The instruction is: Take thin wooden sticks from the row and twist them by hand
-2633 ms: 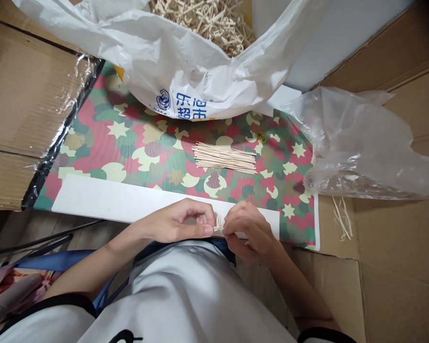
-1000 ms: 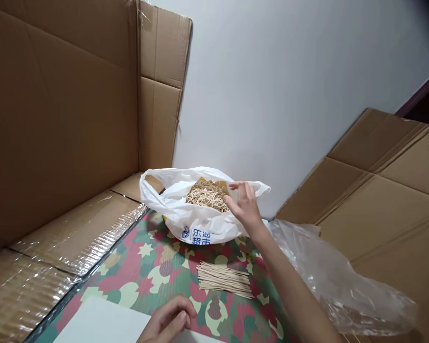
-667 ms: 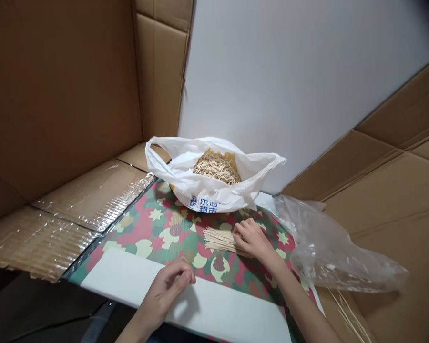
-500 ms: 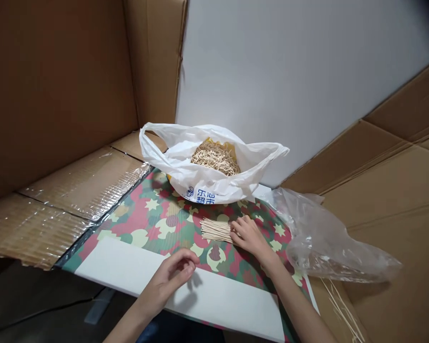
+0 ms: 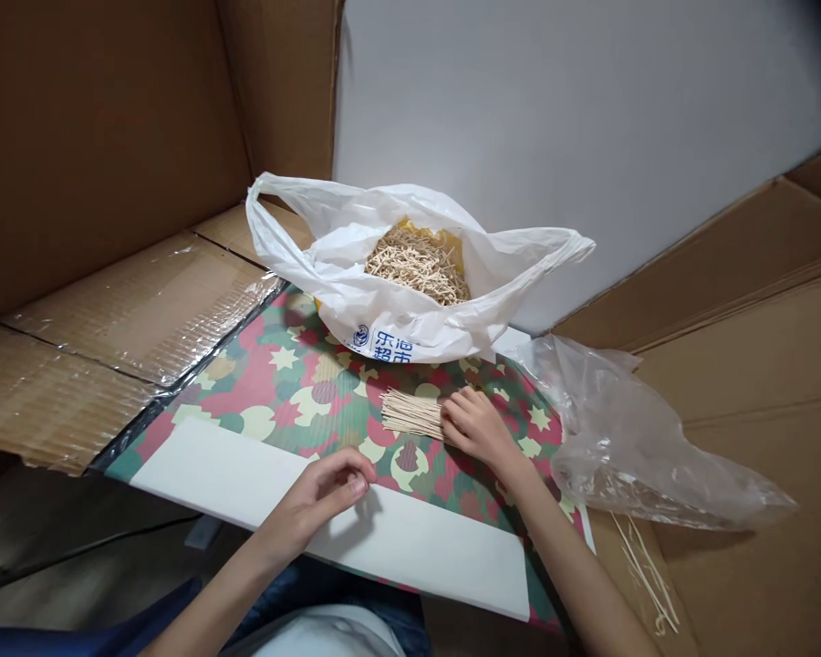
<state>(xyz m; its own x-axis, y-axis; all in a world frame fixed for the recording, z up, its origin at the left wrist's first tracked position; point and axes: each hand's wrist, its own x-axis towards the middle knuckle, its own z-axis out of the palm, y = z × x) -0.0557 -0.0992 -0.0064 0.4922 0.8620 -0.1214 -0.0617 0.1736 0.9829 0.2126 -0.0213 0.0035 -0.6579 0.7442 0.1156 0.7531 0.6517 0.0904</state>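
A flat bundle of thin pale wooden sticks [image 5: 410, 413] lies on the camouflage-patterned tabletop [image 5: 294, 411]. My right hand [image 5: 475, 422] is closed over the bundle's right end, its fingers curled down on the sticks; that end is hidden under them. Nearer to me, my left hand [image 5: 332, 488] hovers above the white strip [image 5: 438, 538] along the table's front. Its fingers are loosely curled with a gap to the thumb, and nothing shows in them. Behind the sticks stands an open white plastic bag [image 5: 424, 333] holding a heap of similar sticks [image 5: 417, 265].
A crumpled clear plastic bag [image 5: 629, 447] hangs over the table's right edge. A few loose sticks [image 5: 647, 575] lie on cardboard at lower right. Cardboard [image 5: 109, 301] borders the left side, and a pale panel [image 5: 520, 119] rises behind the white bag.
The camera view has tilted down slightly, so more of my lap shows. Both hands and the bundle keep nearly the same places on the table.
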